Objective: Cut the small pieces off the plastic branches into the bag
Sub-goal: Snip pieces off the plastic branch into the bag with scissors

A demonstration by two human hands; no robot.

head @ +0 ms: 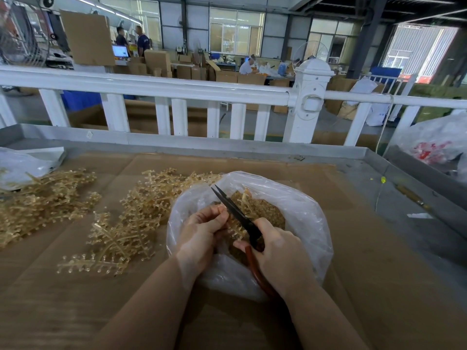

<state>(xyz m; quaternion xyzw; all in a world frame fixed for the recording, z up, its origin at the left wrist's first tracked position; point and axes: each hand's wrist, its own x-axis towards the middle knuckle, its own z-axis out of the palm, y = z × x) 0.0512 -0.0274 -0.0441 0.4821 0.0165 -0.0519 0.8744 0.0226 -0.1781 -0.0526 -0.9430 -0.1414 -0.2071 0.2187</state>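
Observation:
A clear plastic bag (303,218) stands open on the cardboard-covered table, holding a heap of small tan cut pieces (265,210). Over its mouth my left hand (202,233) pinches a tan plastic branch (233,229), mostly hidden behind the fingers. My right hand (278,251) grips scissors (237,213) by their red-brown handles. The black blades point up and left, with the branch next to them. Loose plastic branches (121,228) lie in a pile left of the bag.
A second pile of branches (43,198) lies at the far left beside a crumpled clear bag (22,165). A white railing (177,89) runs along the table's far edge. Another plastic bag (439,145) sits at the right, past the metal rim.

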